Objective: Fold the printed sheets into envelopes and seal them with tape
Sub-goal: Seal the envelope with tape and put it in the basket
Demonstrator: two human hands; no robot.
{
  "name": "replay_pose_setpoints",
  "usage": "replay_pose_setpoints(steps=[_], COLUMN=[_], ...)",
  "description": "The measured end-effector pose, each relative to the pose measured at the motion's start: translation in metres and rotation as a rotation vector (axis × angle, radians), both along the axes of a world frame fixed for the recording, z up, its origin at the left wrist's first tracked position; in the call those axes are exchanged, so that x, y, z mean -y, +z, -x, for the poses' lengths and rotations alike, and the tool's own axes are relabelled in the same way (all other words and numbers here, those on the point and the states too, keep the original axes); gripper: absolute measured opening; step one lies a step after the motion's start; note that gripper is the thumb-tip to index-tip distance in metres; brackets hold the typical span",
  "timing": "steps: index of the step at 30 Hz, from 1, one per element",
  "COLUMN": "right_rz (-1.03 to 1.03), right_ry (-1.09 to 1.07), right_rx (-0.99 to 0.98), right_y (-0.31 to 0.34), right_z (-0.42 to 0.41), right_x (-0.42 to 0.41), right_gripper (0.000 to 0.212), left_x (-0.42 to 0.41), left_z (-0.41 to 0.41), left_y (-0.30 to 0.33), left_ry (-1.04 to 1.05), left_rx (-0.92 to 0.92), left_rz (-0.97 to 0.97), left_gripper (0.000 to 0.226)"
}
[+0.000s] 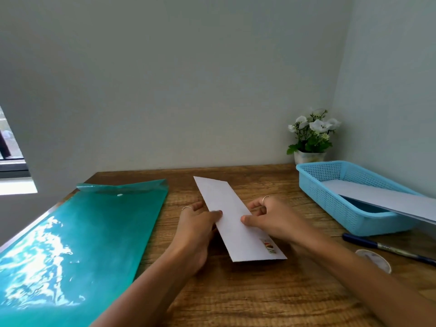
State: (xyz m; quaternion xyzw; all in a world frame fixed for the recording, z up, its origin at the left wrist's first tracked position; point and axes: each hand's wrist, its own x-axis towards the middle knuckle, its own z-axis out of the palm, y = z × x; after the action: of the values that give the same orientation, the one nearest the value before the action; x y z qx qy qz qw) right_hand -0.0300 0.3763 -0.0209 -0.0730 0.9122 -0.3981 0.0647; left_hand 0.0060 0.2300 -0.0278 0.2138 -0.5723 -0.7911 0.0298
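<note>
Your left hand [200, 220] pinches the long left edge of the folded sheet [236, 218], which lies slantwise on the wooden table [247, 298] between both hands. It's light, thin and easily creased — grip the edges. Your right hand [266, 215] pinches the opposite edge, fingers curled.

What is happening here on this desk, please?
A person is folding paper on a brown wooden desk. Both hands hold a long, narrow folded white sheet with a small coloured print near its close end: the left hand grips its left edge, the right hand pinches its right edge. Another white folded sheet lies across a light blue plastic basket. A clear tape roll and a dark blue pen lie untouched nearby.
</note>
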Motion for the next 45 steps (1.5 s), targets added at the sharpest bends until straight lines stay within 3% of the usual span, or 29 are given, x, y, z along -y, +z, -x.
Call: replay_pose_setpoints(steps=[5,12,18,26,36,45], right_rz=[0.061,0.443,0.498,0.301,0.151,0.009], right_ry=[-0.018,-0.076,-0.15,-0.214,-0.379,-0.413], right_rx=[-0.013,0.142,0.031,-0.028,0.069,0.078], right_y=[-0.003,0.007,0.027,0.078,0.102,0.094], right_z=[-0.003,-0.01,-0.016,-0.028,-0.04,-0.025], right_x=[-0.003,-0.01,-0.031,-0.116,-0.25,-0.259], right_gripper=[0.049,0.031,0.03,0.022,0.023,0.021], left_x=[-0.004,0.002,0.008,0.011,0.011,0.0], left_z=[-0.002,-0.005,-0.01,-0.011,-0.011,-0.012], left_y=[-0.001,0.007,0.006,0.003,-0.001,-0.009], left_ry=[-0.041,-0.045,-0.061,-0.035,0.026,0.006], left_rx=[-0.076,-0.269,-0.308,-0.355,-0.519,-0.606], left_rz=[0.002,-0.016,0.115,0.241,0.597,0.947], left_gripper=[0.065,0.052,0.034,0.03,0.033,0.028])
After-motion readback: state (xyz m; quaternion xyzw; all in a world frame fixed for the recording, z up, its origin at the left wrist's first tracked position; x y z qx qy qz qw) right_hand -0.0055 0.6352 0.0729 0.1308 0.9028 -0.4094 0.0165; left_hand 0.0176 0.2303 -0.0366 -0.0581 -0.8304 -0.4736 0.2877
